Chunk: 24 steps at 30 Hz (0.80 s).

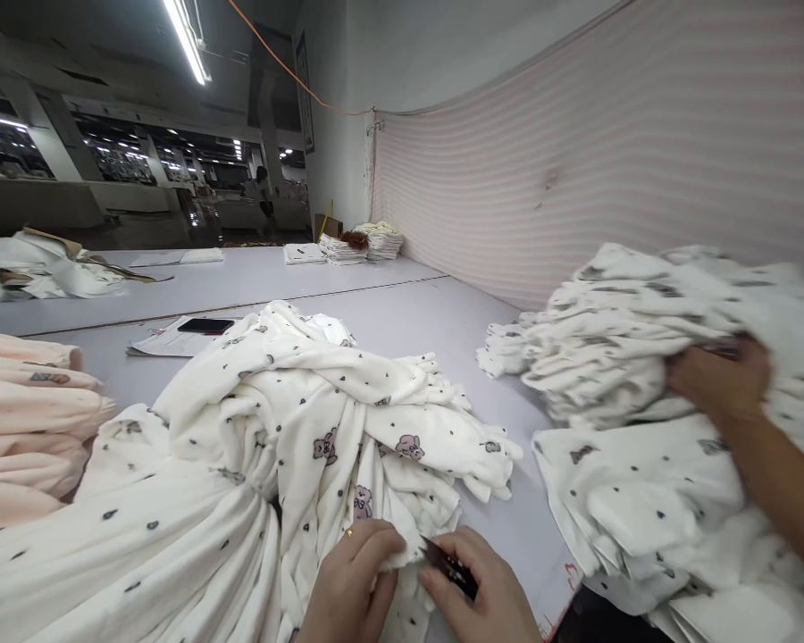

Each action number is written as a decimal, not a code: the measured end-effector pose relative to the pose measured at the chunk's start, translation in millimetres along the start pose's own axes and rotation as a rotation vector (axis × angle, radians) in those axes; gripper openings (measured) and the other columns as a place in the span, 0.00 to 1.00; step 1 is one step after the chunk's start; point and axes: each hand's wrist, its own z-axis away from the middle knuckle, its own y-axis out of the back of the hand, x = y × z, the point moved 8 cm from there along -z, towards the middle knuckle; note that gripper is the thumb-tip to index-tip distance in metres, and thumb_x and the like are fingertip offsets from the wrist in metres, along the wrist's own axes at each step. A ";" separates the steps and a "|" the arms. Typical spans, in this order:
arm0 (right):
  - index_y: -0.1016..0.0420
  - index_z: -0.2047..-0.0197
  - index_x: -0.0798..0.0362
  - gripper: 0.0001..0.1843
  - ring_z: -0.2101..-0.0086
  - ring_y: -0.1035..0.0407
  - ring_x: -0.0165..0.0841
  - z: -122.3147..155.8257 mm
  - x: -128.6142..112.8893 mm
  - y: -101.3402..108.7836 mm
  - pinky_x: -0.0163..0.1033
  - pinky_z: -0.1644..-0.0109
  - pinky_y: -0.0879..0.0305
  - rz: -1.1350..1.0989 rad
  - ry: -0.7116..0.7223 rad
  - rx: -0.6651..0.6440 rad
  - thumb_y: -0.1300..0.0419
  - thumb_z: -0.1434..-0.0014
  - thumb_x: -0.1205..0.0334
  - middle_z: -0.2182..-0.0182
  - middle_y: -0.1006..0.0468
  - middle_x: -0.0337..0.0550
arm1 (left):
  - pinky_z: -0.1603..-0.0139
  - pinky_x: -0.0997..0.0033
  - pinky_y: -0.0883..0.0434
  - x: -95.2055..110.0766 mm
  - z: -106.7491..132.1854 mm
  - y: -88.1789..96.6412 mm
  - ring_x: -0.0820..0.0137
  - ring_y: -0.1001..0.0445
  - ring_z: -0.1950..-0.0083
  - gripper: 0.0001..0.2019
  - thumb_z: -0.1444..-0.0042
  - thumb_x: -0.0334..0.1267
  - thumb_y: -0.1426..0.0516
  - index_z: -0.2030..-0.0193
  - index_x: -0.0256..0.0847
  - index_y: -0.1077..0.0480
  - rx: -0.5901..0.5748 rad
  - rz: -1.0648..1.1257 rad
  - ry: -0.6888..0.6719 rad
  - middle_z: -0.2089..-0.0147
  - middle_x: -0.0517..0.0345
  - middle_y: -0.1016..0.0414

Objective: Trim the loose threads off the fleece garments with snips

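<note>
My left hand [358, 580], a ring on one finger, pinches an edge of the white bear-print fabric [348, 393] near the bottom of the view. Closed around small dark thread snips [450, 568] is my right hand [486, 589], just to the right. The snips' tip points at the edge between my hands and looks close to it; whether it touches I cannot tell. This soft, plush-looking fabric lies in a large gathered heap in front of me and spreads to the lower left.
Another person's hand [724, 375] reaches into a stack of similar white printed pieces [616, 330] at the right. Peach garments [27, 429] lie at the left. Beyond the heap are papers with a phone [205, 326]. Folded stacks [343, 248] stand farther back, by a striped cloth curtain [509, 196].
</note>
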 end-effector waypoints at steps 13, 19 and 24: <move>0.29 0.61 0.48 0.05 0.65 0.30 0.32 -13.1 -15.6 -26.2 0.31 0.61 0.36 -0.280 0.253 0.182 0.41 0.42 0.60 0.65 0.26 0.39 | 0.57 0.70 0.36 -57.8 0.7 -12.8 0.65 0.33 0.62 0.09 0.50 0.44 0.44 0.71 0.40 0.32 -0.118 0.586 0.795 0.70 0.61 0.30; 0.28 0.66 0.50 0.09 0.70 0.32 0.31 -20.4 -6.2 -43.4 0.31 0.65 0.39 -0.264 0.158 0.111 0.46 0.38 0.56 0.72 0.26 0.37 | 0.59 0.72 0.37 -53.0 1.3 -7.0 0.67 0.35 0.63 0.13 0.47 0.48 0.45 0.73 0.40 0.32 -0.145 0.563 0.750 0.71 0.62 0.34; 0.35 0.70 0.50 0.17 0.76 0.39 0.30 -26.6 2.5 -43.2 0.32 0.71 0.45 -0.249 0.028 0.133 0.51 0.36 0.49 0.78 0.35 0.34 | 0.63 0.71 0.38 -51.5 2.4 -5.0 0.67 0.35 0.65 0.16 0.49 0.44 0.43 0.55 0.42 0.29 -0.208 0.414 0.729 0.67 0.61 0.33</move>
